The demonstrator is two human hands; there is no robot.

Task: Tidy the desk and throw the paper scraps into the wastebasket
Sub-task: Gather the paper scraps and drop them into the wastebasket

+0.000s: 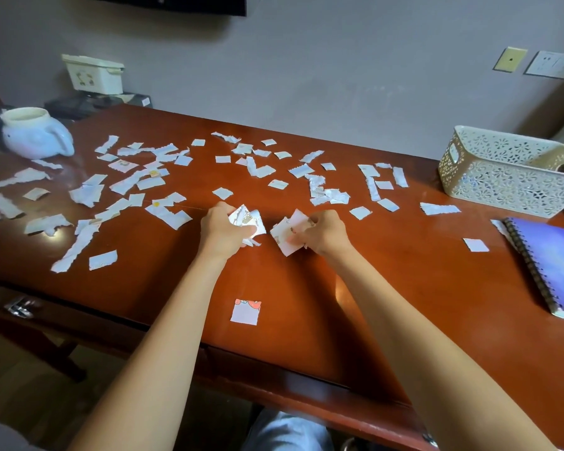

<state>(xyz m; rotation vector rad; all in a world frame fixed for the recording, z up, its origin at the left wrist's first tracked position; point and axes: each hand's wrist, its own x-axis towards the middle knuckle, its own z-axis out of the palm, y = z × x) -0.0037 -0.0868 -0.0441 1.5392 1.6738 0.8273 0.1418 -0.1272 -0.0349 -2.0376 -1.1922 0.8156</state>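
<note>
We are in the gathering step. Our left hand (pixel 223 231) has its fingers curled round a crumpled bunch of scraps (pixel 245 219). Just beside it, our right hand (pixel 323 231) pinches a few flat pieces (pixel 285 237). Both hands sit low over the middle of the table (pixel 306 336).

Most of the paper scraps (pixel 144 180) lie loose across the far half of the table, thickest on our left and thinner towards the right. One printed scrap (pixel 246 311) lies alone near the front edge, between our forearms. By our reckoning the task is barely begun.

A white lattice basket (pixel 502 183) stands at the far right, with a purple spiral notebook (pixel 554 265) in front of it. A white elephant-shaped pot (pixel 36 138) stands at the far left. We cannot tell whether the lattice basket is the wastebasket, and we see no other bin.

The next move, as we judge it, is to join the two handfuls into one hand. That frees the other hand to sweep more scraps inward before we carry the load off. The torn strips are light and thin, so we would rake them together with flat fingers instead of picking each one up, and keep a firm squeeze so that none slips out.
</note>
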